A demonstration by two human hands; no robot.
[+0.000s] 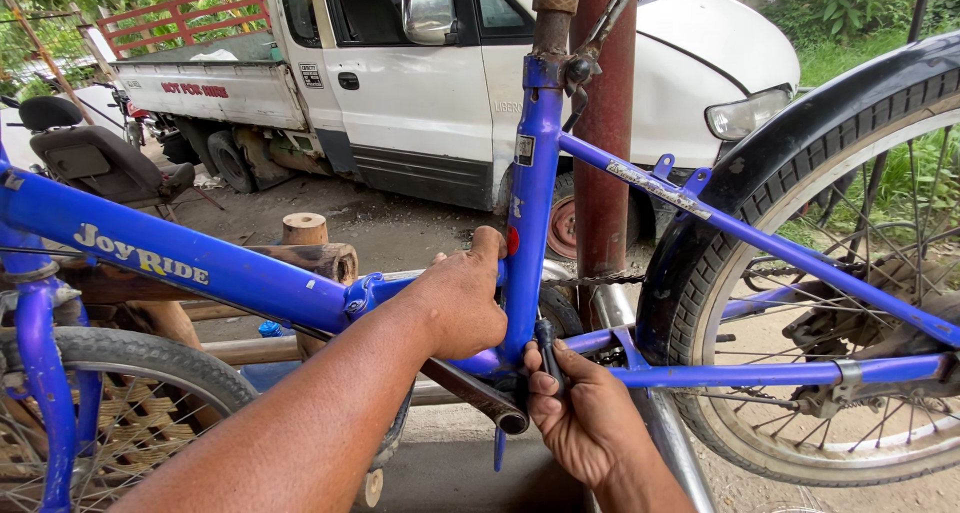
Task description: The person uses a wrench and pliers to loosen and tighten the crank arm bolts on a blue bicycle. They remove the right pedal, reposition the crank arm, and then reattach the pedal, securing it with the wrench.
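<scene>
A blue bicycle frame (250,273) stands across the view, with its seat tube (530,193) rising in the middle. My left hand (460,298) grips the lower seat tube from the left, just above the bottom bracket. My right hand (580,418) is below the bottom bracket and holds a small dark tool (546,348) against it. A dark crank arm (475,393) sticks out below my left wrist. The chain (600,280) hangs behind the seat tube.
The rear wheel (840,273) with a black mudguard fills the right side; the front wheel (120,393) is at lower left. A rust-red post (608,143) stands behind the frame. A white pickup truck (420,83), a black seat (95,158) and wooden logs (305,243) lie beyond.
</scene>
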